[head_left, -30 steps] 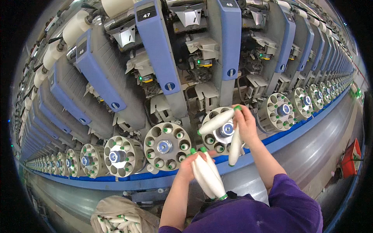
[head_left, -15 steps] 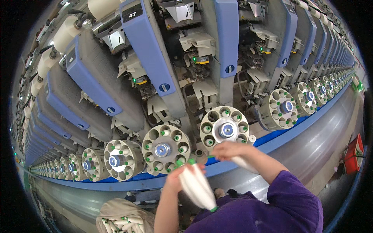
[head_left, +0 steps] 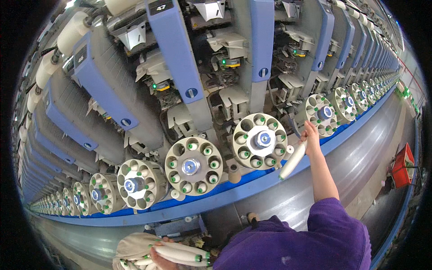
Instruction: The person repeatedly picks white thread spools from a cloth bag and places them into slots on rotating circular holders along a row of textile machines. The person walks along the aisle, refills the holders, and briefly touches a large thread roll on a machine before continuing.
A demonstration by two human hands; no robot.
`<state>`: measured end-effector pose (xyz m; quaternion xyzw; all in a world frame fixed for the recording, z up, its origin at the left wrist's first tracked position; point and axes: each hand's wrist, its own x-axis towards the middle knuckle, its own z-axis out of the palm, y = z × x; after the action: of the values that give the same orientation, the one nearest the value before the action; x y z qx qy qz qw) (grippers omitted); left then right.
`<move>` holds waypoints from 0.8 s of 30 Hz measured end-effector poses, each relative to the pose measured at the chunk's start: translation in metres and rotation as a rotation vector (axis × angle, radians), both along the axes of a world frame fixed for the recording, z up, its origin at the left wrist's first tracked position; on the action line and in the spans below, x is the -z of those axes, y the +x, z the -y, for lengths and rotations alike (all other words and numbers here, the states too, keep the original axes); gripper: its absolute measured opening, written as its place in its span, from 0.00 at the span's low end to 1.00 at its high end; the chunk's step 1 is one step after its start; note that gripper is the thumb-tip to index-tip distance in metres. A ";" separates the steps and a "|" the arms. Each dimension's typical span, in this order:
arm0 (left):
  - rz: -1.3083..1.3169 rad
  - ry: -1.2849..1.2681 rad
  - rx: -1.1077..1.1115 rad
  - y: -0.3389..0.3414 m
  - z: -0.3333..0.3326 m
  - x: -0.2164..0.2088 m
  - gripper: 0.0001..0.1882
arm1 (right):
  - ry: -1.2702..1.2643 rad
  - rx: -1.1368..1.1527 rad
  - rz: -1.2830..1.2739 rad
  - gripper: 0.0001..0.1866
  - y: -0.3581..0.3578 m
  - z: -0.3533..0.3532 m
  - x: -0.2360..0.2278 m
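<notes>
My right hand point(head_left: 309, 136) is up by the round pocketed magazine point(head_left: 309, 118) at right. Its fingers are closed on a white yarn bobbin point(head_left: 293, 161), which slants down to the left with a green tip at its lower end. At the lower left, my left hand point(head_left: 163, 260) is wrapped round several white yarn bobbins point(head_left: 182, 253) with green ends, held over a beige cloth sack point(head_left: 135, 244). More bobbins lie in the sack. Another round magazine point(head_left: 263, 155), its pockets mostly holding green-tipped bobbins, stands left of my right hand.
A long row of magazines, such as one left of centre point(head_left: 182, 145), runs along a blue rail point(head_left: 252, 183) below blue-and-grey machine units point(head_left: 175, 49). A brown tube point(head_left: 234, 174) stands between two magazines. A red crate point(head_left: 402, 165) sits at far right.
My right hand has moved right and up with a bobbin, from the central magazine to the one at right. My left hand has lowered its bobbins to the left, over the sack.
</notes>
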<state>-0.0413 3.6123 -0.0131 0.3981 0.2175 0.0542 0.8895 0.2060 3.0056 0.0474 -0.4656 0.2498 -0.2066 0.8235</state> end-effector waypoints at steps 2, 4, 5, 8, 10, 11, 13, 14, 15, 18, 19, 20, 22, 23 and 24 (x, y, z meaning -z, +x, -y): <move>0.138 -0.121 0.078 -0.003 0.015 0.019 0.22 | -0.020 -0.179 0.064 0.10 -0.026 -0.051 -0.002; 0.125 -0.239 0.182 -0.003 0.017 0.029 0.19 | 0.315 -0.538 0.067 0.09 -0.058 -0.138 0.013; 0.092 -0.322 0.185 -0.006 0.013 0.029 0.19 | 0.429 -0.613 -0.036 0.10 -0.076 -0.186 0.022; 0.090 -0.388 0.165 -0.014 -0.021 0.014 0.17 | 0.476 -1.079 -0.215 0.13 -0.158 -0.298 0.038; 0.115 -0.361 0.181 -0.016 -0.049 -0.009 0.18 | 0.314 -1.437 -0.249 0.16 -0.197 -0.342 0.032; 0.089 -0.316 0.190 -0.016 -0.061 -0.021 0.20 | 0.086 -1.602 -0.374 0.21 -0.208 -0.359 0.026; 0.058 -0.221 0.262 -0.020 -0.079 -0.046 0.26 | -0.012 -1.766 -0.233 0.26 -0.198 -0.404 0.016; 0.038 -0.139 0.300 -0.018 -0.087 -0.057 0.27 | -0.022 -1.879 -0.184 0.27 -0.190 -0.431 0.012; 0.034 -0.068 0.347 -0.015 -0.095 -0.068 0.28 | -0.097 -1.968 -0.177 0.28 -0.184 -0.457 0.009; 0.060 -0.037 0.193 -0.008 -0.119 -0.100 0.26 | 0.251 -2.114 -0.186 0.36 -0.176 -0.514 -0.001; 0.091 -0.112 0.130 -0.006 -0.132 -0.111 0.25 | 0.546 -2.067 -0.219 0.35 -0.171 -0.523 -0.006; 0.137 -0.055 0.008 0.000 -0.140 -0.120 0.25 | 0.655 -2.056 -0.217 0.34 -0.168 -0.527 -0.010; 0.349 -0.027 -0.156 0.009 -0.156 -0.133 0.24 | 0.621 -2.315 0.105 0.26 -0.154 -0.512 -0.020; 0.413 -0.045 -0.207 0.012 -0.161 -0.138 0.24 | 0.344 -2.156 -0.054 0.22 -0.148 -0.494 -0.024; 0.440 -0.042 -0.242 0.014 -0.165 -0.141 0.25 | 0.345 -1.951 -0.076 0.22 -0.135 -0.474 -0.029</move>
<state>-0.0271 3.7771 0.1284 0.3293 0.0658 0.2410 0.9106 0.0714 3.4797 0.0761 -0.3475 -0.1900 0.6161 0.6809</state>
